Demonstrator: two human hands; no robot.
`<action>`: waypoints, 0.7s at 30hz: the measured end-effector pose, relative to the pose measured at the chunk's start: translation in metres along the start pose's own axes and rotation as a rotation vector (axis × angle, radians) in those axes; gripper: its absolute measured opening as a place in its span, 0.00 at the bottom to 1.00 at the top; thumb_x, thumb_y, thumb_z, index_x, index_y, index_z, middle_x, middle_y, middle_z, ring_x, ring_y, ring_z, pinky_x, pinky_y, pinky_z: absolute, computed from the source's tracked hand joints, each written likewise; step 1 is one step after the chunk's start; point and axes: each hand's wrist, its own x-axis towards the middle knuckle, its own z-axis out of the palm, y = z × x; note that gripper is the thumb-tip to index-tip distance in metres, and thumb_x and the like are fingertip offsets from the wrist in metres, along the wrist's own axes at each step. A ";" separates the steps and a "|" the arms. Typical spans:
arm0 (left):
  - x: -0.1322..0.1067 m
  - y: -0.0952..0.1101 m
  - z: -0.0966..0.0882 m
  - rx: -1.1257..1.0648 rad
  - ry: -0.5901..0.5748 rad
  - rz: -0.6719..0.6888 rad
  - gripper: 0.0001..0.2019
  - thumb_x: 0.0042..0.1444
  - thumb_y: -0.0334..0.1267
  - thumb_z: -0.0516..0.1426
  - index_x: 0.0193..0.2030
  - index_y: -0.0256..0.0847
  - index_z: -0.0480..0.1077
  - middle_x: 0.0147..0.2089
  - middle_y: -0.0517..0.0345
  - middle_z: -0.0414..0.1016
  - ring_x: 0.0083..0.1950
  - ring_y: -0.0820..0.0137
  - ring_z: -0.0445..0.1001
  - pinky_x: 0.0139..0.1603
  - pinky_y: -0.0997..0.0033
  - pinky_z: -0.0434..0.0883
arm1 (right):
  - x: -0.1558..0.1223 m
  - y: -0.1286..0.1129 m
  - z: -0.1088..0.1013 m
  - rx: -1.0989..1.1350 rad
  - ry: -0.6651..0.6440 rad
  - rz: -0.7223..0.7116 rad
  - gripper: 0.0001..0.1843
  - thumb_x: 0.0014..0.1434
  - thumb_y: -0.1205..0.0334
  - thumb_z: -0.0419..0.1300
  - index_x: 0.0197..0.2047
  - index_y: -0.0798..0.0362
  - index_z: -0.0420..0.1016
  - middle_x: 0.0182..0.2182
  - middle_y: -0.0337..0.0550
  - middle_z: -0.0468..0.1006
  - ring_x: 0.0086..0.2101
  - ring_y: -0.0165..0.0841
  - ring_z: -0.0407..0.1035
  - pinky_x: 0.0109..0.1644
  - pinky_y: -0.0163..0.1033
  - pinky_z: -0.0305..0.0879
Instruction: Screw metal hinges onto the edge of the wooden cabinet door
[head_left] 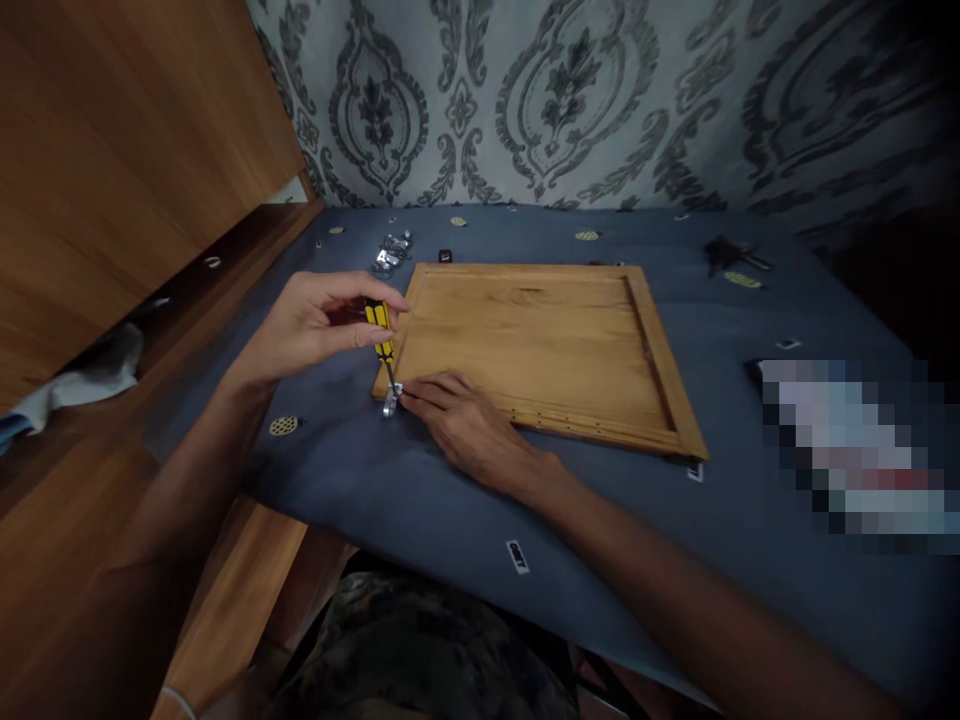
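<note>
My left hand (322, 320) grips a screwdriver (380, 332) with a yellow and black handle between thumb and fingers. The screwdriver stands nearly upright, its shaft pointing down to a silver cabinet hinge (390, 402) at the near left corner of a wooden cabinet door (517, 345). The framed door lies flat on the table. My right hand (472, 430) rests along the door's near edge, its fingertips pressed against the hinge and holding it there. Whether a screw sits under the tip is too small to see.
Several silver hinges (391, 254) lie beyond the door's far left corner, with a small black item (445, 256) nearby. A black tool (731, 255) lies at the far right. A blurred-out object (855, 450) is on the right of the blue tablecloth (420, 510). A wooden cabinet (135, 130) borders the left.
</note>
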 end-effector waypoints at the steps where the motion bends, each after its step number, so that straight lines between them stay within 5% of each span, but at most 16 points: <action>1: 0.000 -0.001 0.001 -0.001 0.011 -0.002 0.18 0.55 0.51 0.67 0.46 0.41 0.79 0.41 0.54 0.82 0.39 0.69 0.80 0.40 0.71 0.78 | 0.000 0.000 0.000 0.000 0.002 -0.002 0.19 0.68 0.74 0.53 0.58 0.59 0.74 0.56 0.54 0.78 0.55 0.43 0.69 0.60 0.54 0.67; 11: -0.019 -0.001 0.024 0.045 0.314 -0.010 0.16 0.57 0.45 0.67 0.48 0.39 0.78 0.40 0.54 0.80 0.39 0.70 0.80 0.41 0.73 0.78 | 0.000 -0.001 -0.002 -0.011 0.013 -0.006 0.19 0.68 0.74 0.53 0.59 0.59 0.75 0.55 0.53 0.79 0.54 0.43 0.70 0.59 0.52 0.68; 21: -0.016 0.011 0.009 -0.045 0.397 0.141 0.12 0.59 0.40 0.66 0.50 0.45 0.78 0.39 0.58 0.79 0.37 0.70 0.81 0.41 0.68 0.81 | 0.000 -0.001 -0.002 0.009 0.017 0.008 0.18 0.70 0.71 0.52 0.58 0.59 0.75 0.55 0.53 0.79 0.54 0.42 0.70 0.60 0.52 0.68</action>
